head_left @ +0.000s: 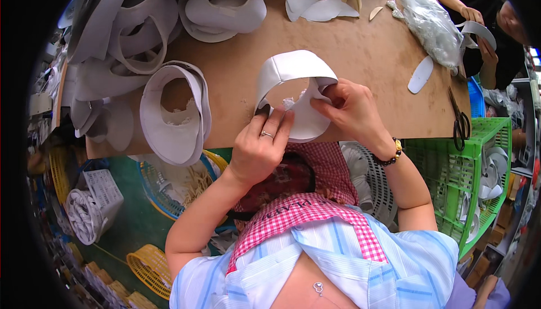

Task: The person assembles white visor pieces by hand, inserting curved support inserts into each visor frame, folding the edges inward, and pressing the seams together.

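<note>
At the tabletop's (366, 44) near edge: white visor-shaped piece (296, 65) | grip: your left hand (259, 145) pinches its near-left rim, right hand (355, 109) its right side | keep both pinches level, curve unkinked.

On the desk (383, 61), around the curved piece (296, 64) at centre: nested pieces (173, 142) at nine o'clock, heap (132, 44) at ten, bag (431, 27) at two, scissors (457, 113) at three; beyond its edge, crate (437, 162) at four.
</note>
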Action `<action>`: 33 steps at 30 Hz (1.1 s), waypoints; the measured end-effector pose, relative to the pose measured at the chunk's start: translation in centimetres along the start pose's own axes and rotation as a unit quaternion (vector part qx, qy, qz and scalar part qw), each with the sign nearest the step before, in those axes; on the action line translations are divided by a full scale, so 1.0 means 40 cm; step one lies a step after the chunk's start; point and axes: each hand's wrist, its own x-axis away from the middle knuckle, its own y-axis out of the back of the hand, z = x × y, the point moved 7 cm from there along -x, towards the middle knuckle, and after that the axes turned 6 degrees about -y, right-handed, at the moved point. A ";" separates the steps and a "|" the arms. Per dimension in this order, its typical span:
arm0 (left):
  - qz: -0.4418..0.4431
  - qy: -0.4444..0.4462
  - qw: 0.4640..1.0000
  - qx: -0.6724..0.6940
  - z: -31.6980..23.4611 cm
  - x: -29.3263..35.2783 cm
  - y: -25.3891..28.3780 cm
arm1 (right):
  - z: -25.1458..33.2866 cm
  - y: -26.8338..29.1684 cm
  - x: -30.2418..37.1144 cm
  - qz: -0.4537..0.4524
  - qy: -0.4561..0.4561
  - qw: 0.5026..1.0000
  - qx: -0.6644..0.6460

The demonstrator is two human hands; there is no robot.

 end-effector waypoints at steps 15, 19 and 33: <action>0.177 -0.140 0.963 -0.151 -0.057 -0.010 -0.021 | 0.034 0.040 0.024 -0.061 0.075 0.990 0.105; 0.151 -0.133 0.972 -0.120 -0.048 -0.017 -0.012 | 0.038 0.021 0.043 -0.059 0.105 0.983 0.139; 0.169 -0.157 0.963 -0.137 -0.048 -0.031 -0.007 | 0.046 0.033 0.030 -0.073 0.126 0.953 0.265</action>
